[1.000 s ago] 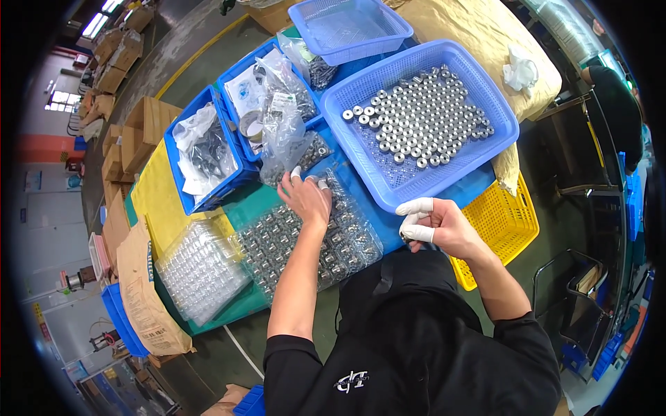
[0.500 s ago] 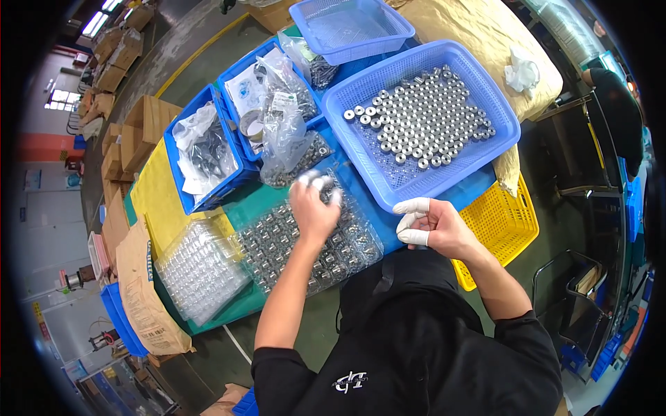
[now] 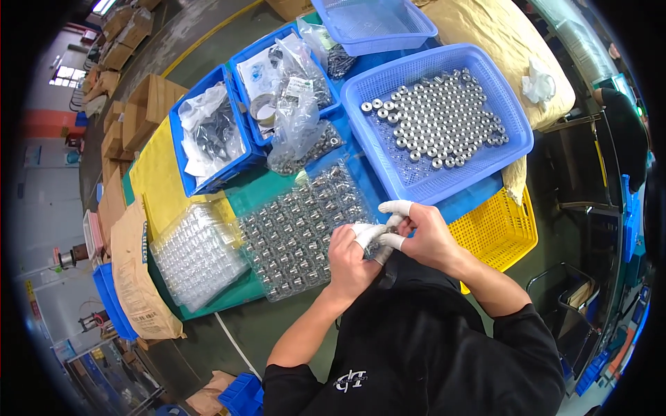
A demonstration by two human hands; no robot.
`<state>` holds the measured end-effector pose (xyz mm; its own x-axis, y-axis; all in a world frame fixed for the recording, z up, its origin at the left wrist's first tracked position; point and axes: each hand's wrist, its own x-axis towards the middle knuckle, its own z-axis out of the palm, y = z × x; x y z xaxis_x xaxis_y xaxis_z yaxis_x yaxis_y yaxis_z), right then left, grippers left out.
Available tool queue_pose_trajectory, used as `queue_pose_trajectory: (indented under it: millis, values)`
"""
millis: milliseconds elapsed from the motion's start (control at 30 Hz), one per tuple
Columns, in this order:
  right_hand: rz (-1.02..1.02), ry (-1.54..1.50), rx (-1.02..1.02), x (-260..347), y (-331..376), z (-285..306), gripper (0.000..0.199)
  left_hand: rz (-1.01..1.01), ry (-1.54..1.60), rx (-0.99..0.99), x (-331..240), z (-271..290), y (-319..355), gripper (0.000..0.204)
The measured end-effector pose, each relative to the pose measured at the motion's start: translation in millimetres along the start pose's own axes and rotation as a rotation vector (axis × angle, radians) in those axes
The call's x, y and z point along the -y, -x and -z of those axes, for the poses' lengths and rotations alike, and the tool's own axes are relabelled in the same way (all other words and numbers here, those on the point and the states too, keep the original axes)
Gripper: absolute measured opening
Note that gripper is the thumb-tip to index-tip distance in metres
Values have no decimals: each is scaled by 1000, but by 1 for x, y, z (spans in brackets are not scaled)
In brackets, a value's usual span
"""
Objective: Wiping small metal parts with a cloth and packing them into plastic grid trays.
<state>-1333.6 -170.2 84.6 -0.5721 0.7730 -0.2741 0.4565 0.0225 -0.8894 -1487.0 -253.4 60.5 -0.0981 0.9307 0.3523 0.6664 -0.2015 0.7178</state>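
My left hand (image 3: 352, 262) and my right hand (image 3: 429, 237) meet in front of my body, beside the near right edge of a clear blister tray. White finger cots cover several fingertips. Both hands are pinched closed with fingertips touching; something small and dark shows between them, too covered to name. The clear blister tray (image 3: 295, 232) lies on the table with small metal parts in rows of pockets. Beyond my right hand, a blue-violet plastic basket (image 3: 378, 161) holds many short metal cylinders with center holes (image 3: 444, 118).
Empty-looking clear blister trays (image 3: 198, 256) are stacked at left. Blue bins (image 3: 243, 163) with plastic bags stand behind, near a bag of small metal parts (image 3: 305, 149). A yellow basket (image 3: 496, 232) sits low at right, and a brown paper sack (image 3: 142, 277) at far left.
My left hand has come back from the far part of the filled blister tray to meet my right hand. My right hand has shifted slightly left and its fingers have closed.
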Motion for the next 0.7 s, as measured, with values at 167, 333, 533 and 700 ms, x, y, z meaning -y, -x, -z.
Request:
queue_pose_trajectory:
  millis: [167, 333, 533, 700]
  values:
    - [-20, -90, -6, 4, -6, -1, 46, -65, -65, -27, 27, 6, -7, 29]
    - [-87, -340, -152, -7, -7, 21, 36, 38, -298, -62, 108, -2, -24, 26]
    - [-117, -295, -191, -16, 1, 43, 32, 148, -505, 156, 139, -25, -36, 25]
    - [-106, -252, -221, -20, -11, 59, 29, 102, -573, 181, 135, -33, -39, 25]
